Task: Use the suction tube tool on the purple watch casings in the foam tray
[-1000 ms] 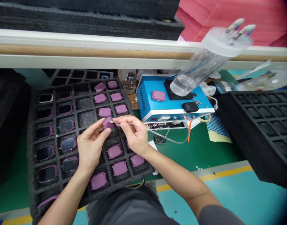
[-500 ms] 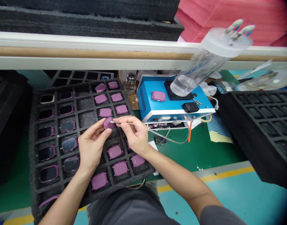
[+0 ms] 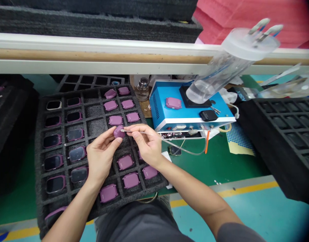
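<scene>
My left hand (image 3: 101,156) pinches a purple smartwatch case (image 3: 118,131) between thumb and fingers, above a grey foam tray (image 3: 39,161). My right hand (image 3: 146,144) grips a thin metal needle (image 3: 124,130) on a clear tube (image 3: 174,144), its tip touching or almost touching the case's edge. The tray's cells hold several purple cases (image 3: 125,162) on the right and several dark-faced watches (image 3: 52,141) on the left. The tube runs to the right, under my right wrist, towards a blue machine.
The blue machine (image 3: 164,116) holds a purple case (image 3: 173,103) and a black watch (image 3: 208,115), under a tilted clear cylinder (image 3: 230,60). A glass bottle (image 3: 142,90) stands behind it. A black foam tray (image 3: 283,134) lies on the right, and a white-and-wood rail (image 3: 94,55) crosses above.
The whole scene has shifted slightly right in view. My hands keep the same hold on the case and needle, with no visible change between them.
</scene>
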Demonstrator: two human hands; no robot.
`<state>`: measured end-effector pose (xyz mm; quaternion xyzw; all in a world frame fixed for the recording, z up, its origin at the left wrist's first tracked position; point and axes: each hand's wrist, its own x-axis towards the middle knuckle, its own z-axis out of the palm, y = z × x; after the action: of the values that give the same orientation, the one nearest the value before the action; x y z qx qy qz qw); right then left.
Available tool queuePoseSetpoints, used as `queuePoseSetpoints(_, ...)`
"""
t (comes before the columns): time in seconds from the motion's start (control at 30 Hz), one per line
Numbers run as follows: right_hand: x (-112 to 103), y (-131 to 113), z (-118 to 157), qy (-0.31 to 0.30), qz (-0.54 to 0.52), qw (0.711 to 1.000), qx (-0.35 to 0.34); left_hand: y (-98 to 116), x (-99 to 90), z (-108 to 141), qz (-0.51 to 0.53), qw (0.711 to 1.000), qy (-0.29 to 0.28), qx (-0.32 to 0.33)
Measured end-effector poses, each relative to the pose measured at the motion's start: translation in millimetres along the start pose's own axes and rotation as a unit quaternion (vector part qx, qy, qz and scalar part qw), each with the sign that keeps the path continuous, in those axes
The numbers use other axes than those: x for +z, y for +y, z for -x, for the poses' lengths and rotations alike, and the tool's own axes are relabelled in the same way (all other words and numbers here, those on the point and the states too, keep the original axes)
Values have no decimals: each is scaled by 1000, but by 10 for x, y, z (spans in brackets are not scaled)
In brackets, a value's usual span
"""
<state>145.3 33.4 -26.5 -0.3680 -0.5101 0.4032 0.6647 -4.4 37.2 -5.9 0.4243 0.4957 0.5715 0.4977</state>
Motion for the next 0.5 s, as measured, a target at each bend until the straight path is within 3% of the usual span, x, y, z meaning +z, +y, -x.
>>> queuePoseSetpoints(0.5, 6, -15, 3, 6, 13, 1000, -5, -12, -16, 12, -4, 1000, -6, -7)
